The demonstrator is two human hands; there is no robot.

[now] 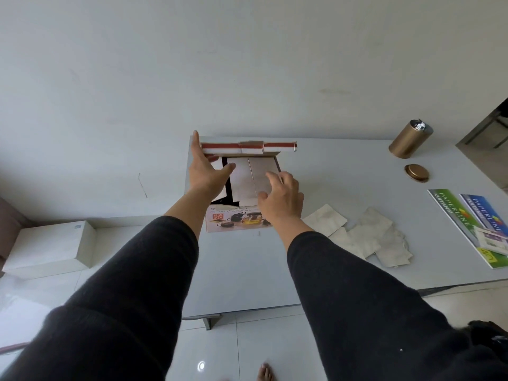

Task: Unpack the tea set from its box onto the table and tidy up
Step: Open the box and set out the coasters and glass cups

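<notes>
A printed cardboard tea-set box (238,219) sat at the far left corner of the pale grey worktop (316,174), its top open, its near side showing pictures of a teapot and cups, and its far flap (248,147), banded in red and white, standing up along the back. Inside the opening lay flat whitish cardboard inserts (248,178) over a dark interior. The left hand (204,167) reached over the left side of the box with fingers spread and straight, its fingertips up against the left end of the raised flap, gripping nothing. The right hand (280,198) hovered over the box's right side with fingers loosely curled and apart, also released; whether it touched the inserts could not be told. Both arms wore black sleeves (132,292). To the right of the box, towards the near edge, lay several crumpled pale paper sheets (365,235). Near the far right corner stood a gold cylindrical tin (409,140) with foil showing at its open top, and its round gold lid (416,172) lay just in front. Green and blue paper reams (472,224) lay along the right edge. A white box (52,246) sat on the floor to the left of the worktop.
</notes>
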